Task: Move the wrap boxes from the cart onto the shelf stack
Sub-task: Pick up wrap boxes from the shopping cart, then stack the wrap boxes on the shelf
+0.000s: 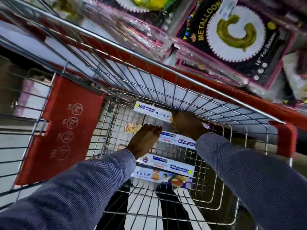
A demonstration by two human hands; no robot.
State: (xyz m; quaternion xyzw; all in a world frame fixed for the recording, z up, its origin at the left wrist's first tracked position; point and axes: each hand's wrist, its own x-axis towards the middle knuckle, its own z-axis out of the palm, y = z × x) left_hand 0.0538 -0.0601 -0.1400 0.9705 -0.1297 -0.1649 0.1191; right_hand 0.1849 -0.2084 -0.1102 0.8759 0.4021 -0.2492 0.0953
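Several long white and blue wrap boxes lie in the bottom of the wire cart (pixel 166 83). The farthest wrap box (pixel 152 111) lies at the cart's far end, and my right hand (pixel 187 124) is closed over its right end. A second wrap box (pixel 177 141) lies between my two arms. The two nearest wrap boxes (pixel 166 170) lie side by side below my wrists. My left hand (pixel 144 140) hovers flat with its fingers held together, just above the boxes and holding nothing. Blue striped sleeves cover both arms.
A red plastic child-seat flap (pixel 66 128) hangs on the cart's left side. A red bumper (pixel 284 138) caps the cart's right corner. Packs of foil balloons (pixel 232 35) hang above the cart's far rim. Black and white floor shows through the mesh below.
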